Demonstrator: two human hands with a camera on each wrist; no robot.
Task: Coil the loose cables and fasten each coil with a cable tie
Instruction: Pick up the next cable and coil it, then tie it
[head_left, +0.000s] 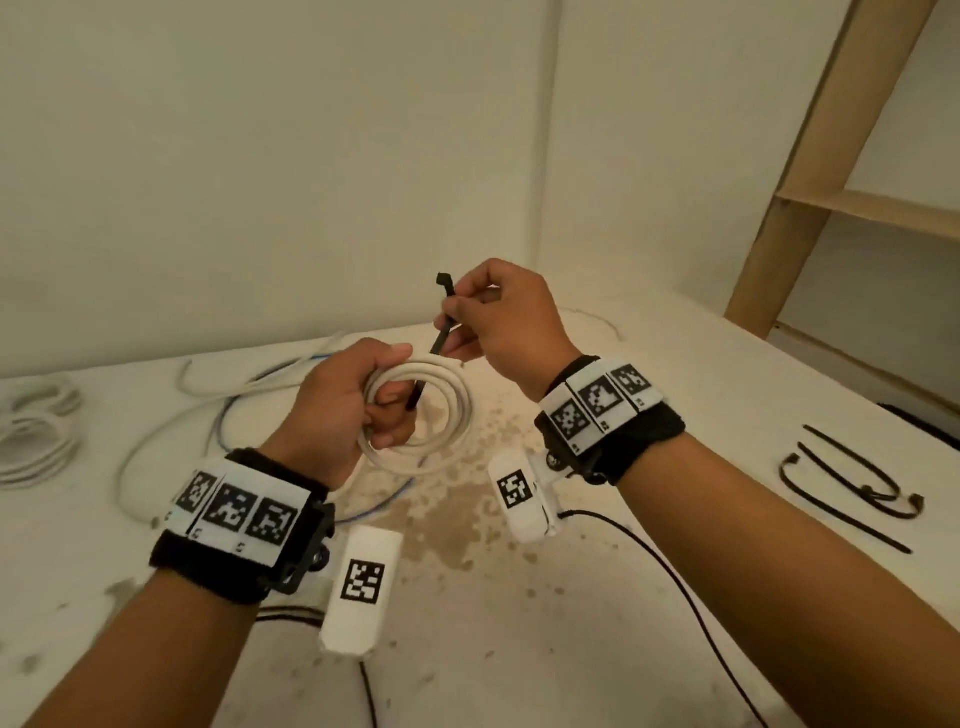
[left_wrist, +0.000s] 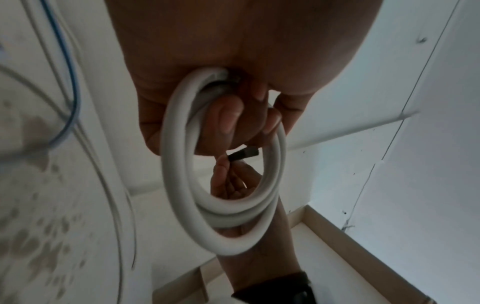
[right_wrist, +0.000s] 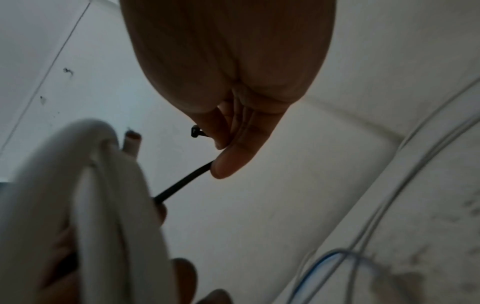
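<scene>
My left hand (head_left: 363, 400) grips a coil of thick white cable (head_left: 447, 431) held up above the table, fingers curled round its left side. In the left wrist view the coil (left_wrist: 223, 216) hangs from that hand (left_wrist: 228, 115). My right hand (head_left: 488, 317) pinches a black cable tie (head_left: 441, 338) near its head end. The tie slants down through the middle of the coil, its tip by my left fingers. In the right wrist view the tie (right_wrist: 182, 183) runs from my right fingertips (right_wrist: 223, 162) to the coil (right_wrist: 103, 205).
Loose white and blue cables (head_left: 234, 415) lie on the stained white table (head_left: 467, 597) behind my hands. A tied white coil (head_left: 36, 441) sits at the far left. Spare black cable ties (head_left: 852, 483) lie at the right. A wooden shelf frame (head_left: 810, 171) stands at the back right.
</scene>
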